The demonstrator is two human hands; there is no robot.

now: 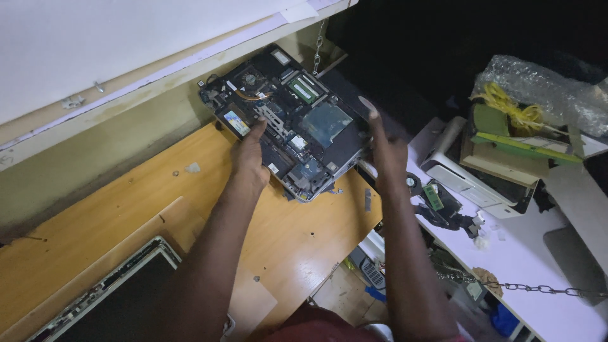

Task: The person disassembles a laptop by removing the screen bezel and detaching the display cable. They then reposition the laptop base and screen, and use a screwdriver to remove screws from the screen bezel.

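**benchrat:** So where's it at? Left hand [250, 158] has its grip on the laptop [288, 120], thumb pressed down on the exposed boards, fingers hidden under the near edge, so it looks closed on the chassis. Right hand [387, 155] is at the 3 o'clock edge, fingers straight and open, flat against the side rather than wrapped around it. More steadying than gripping.

**solderpaws:** And the laptop itself?

**benchrat:** Tilted up off the desk [126, 215], its far end toward the wall at 12 o'clock, its near corner low over the wood. The bottom cover's already off: you can see the fan, heatpipe, green memory sticks [304, 88] and a silver drive [326, 122], all seated. So I'd say opened up, but the guts aren't pulled yet.

**solderpaws:** Anything else stripped?

**benchrat:** A screen panel [114, 291] lies at 7 o'clock on the desk, apart from the base, bare frame showing. Can't tell if it belongs to this machine. At 4 o'clock of the right hand there's a loose green board [433, 197] on the white bench [538, 253], with a chain [538, 289] further out.
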